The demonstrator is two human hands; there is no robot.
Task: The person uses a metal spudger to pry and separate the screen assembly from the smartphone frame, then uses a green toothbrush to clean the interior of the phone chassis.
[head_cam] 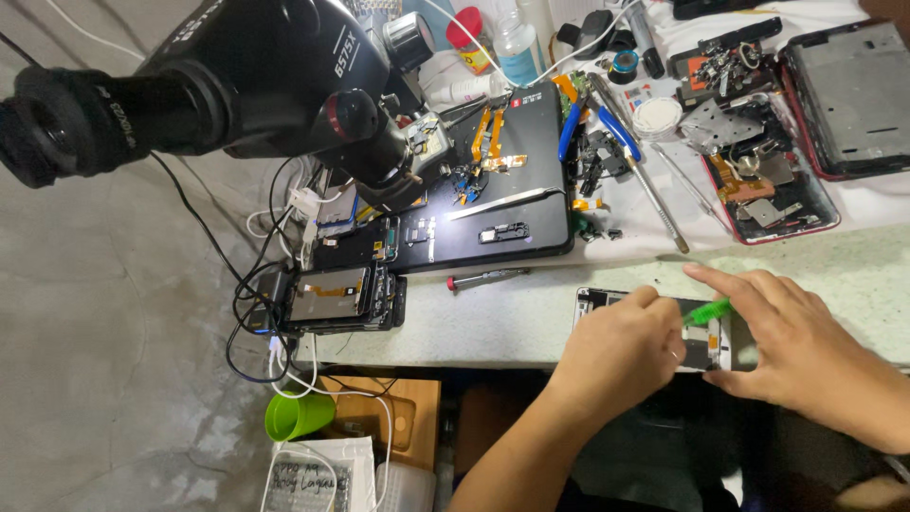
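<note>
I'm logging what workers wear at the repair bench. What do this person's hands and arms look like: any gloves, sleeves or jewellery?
Both the left hand and right hand are bare, with no gloves. The forearms are uncovered, no sleeves in view. A thin ring seems to sit on a left finger; no watch or wristband shows.

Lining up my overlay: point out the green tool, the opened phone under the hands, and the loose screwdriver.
green tool (709, 310), head view, its exposed tip.
opened phone (595, 299), head view, upper-left corner.
screwdriver (488, 278), head view, mid-shaft.

We find bare worktop (493, 322) open to the left of the left hand (621, 356), bounded by a screwdriver (488, 279) and a stack of phone screens (336, 299). Behind, the black mat (531, 180) and an opened red phone (768, 180) crowd the approach. The microscope (237, 81) overhangs the far left.
</note>
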